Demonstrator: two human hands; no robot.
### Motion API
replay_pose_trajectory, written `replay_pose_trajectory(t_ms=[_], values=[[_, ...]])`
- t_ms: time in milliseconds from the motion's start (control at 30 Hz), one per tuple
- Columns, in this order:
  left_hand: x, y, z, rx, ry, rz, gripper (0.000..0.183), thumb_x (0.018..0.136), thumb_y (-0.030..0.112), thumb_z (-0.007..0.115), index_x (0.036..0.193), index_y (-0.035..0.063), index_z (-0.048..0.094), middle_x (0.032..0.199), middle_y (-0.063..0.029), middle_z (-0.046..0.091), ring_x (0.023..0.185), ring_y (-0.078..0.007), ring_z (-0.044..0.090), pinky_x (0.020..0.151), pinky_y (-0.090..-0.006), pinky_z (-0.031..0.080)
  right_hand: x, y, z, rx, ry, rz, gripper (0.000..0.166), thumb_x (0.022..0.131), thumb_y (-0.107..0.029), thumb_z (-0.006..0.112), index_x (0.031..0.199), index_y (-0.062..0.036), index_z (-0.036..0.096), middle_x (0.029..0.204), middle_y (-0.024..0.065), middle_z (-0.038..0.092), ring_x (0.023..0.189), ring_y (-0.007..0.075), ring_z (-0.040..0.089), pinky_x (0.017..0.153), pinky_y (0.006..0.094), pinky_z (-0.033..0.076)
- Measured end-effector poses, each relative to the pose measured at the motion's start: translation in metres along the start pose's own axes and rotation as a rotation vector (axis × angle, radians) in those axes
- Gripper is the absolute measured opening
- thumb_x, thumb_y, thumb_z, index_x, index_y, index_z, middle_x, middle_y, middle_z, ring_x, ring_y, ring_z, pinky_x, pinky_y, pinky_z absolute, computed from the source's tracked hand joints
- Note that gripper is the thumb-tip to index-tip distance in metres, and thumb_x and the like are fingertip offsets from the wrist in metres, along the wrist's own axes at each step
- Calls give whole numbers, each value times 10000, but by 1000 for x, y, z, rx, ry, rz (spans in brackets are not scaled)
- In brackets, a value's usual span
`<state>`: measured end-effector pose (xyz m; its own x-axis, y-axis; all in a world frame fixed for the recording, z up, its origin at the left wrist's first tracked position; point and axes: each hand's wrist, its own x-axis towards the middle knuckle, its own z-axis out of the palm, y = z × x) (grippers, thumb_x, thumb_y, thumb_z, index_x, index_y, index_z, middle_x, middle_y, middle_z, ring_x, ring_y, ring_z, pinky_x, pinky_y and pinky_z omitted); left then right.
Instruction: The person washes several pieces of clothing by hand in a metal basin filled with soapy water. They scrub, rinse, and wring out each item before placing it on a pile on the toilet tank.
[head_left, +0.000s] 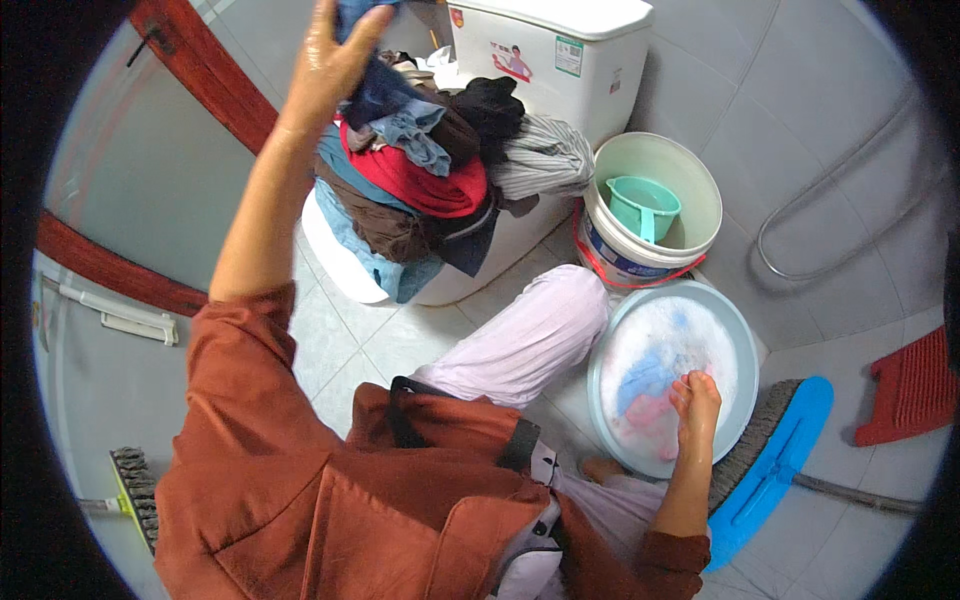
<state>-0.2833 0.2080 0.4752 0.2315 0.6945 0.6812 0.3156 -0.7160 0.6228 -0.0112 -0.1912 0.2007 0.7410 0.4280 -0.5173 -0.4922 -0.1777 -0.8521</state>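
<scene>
My left hand is raised at the top of the view, wet, with its thumb and fingers around a dark blue garment. The garment hangs over a heap of clothes piled on the white toilet. In the heap are a red garment, a grey striped one and a black one. My right hand, also wet, is above a light blue basin, its fingers loosely curled with no cloth seen in them. Blue cloth and pink cloth lie in the basin's white suds.
A white bucket with a red handle holds a mint-green dipper, behind the basin. A blue brush broom lies right of the basin, near a red washboard. A mop is at the lower left; a shower hose hangs along the wall.
</scene>
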Motion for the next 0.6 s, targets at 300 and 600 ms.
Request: replay_pose_trajectory(t_ms=[300,600], values=[[-3,-189,-19,913,-314,150,536,817,526,380,1300,328,259,1370,-153,170,1223,-360,252,946,-510,227,13,31,8,-120,16,7,130,801,-186,538,862,-73,521,767,28,534,651,132,540,498,239,438],[24,-58,-3,472,-184,737,231,823,90,461,1007,114,598,1115,-78,540,1099,-231,456,955,-360,327,21,50,-15,-130,123,-99,119,793,-185,519,797,-68,537,662,8,512,590,107,515,493,232,428]])
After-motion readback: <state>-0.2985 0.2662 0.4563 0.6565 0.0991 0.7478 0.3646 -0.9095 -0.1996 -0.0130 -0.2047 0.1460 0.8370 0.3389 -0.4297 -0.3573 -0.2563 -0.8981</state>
